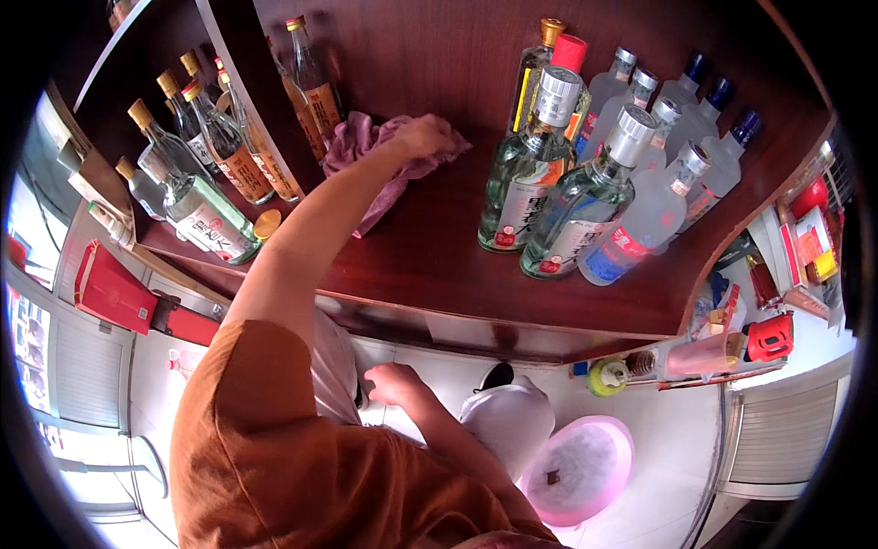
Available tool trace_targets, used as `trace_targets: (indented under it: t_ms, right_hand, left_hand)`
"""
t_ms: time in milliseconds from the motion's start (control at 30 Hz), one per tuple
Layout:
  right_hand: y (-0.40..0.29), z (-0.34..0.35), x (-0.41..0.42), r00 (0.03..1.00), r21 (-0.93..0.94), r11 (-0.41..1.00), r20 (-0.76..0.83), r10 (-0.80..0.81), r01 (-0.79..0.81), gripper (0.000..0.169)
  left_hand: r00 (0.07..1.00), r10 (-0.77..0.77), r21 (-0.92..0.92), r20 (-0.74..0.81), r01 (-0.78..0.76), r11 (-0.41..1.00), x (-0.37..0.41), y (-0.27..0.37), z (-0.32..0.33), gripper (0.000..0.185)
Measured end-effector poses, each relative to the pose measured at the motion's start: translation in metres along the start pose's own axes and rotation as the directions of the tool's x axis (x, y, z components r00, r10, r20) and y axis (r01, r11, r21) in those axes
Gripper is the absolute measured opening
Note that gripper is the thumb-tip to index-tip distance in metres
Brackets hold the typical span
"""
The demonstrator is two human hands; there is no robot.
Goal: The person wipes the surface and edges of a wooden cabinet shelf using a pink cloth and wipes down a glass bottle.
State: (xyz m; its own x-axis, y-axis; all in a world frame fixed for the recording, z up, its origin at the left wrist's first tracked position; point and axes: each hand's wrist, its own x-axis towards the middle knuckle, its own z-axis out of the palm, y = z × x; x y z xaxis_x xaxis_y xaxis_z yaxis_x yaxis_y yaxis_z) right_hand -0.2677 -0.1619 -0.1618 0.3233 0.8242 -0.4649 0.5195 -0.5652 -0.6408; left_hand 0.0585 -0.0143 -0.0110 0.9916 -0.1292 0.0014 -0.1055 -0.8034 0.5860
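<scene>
My left hand [426,137] reaches across a dark wooden shelf [411,274] and presses on a crumpled purple cloth [353,147], gripping part of it. The cloth bunches against the back and trails towards the front edge. Just left of it stand bottles with orange labels, one a clear glass bottle [315,82] with a red-and-gold cap. To the right, two clear bottles with silver caps, a nearer one [576,206] and another [525,171], stand near the front. My right hand [398,384] hangs below the shelf edge by my legs, fingers loosely curled, with nothing visible in it.
Several frosted bottles [645,219] crowd the shelf's right end. Beyond an upright divider [257,89] stand more bottles, with a gold cap [267,224] nearby. A pink basin [621,439] of cloudy water sits on the floor. Red boxes [116,288] are at left; a cluttered side shelf [693,374] at right.
</scene>
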Motion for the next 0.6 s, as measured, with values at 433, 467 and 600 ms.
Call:
trace_targets:
  t_ms: [433, 467, 600]
  right_hand:
    - [0.004, 0.006, 0.006, 0.999, -0.016, 0.999, 0.023, 0.03, -0.03, 0.041]
    - [0.006, 0.007, 0.007, 0.999, -0.007, 1.0, 0.027, 0.02, -0.02, 0.041]
    - [0.005, 0.013, 0.006, 0.999, 0.025, 0.999, 0.046, -0.029, 0.027, 0.041]
  left_hand:
    - [0.996, 0.025, 0.134, -0.081, -0.014, 0.991, -0.001, 0.001, -0.008, 0.024]
    - [0.996, 0.07, 0.128, -0.051, -0.063, 0.99, -0.005, 0.0, -0.007, 0.022]
    - [0.996, -0.072, 0.11, -0.059, 0.078, 0.991, -0.003, 0.013, -0.003, 0.026]
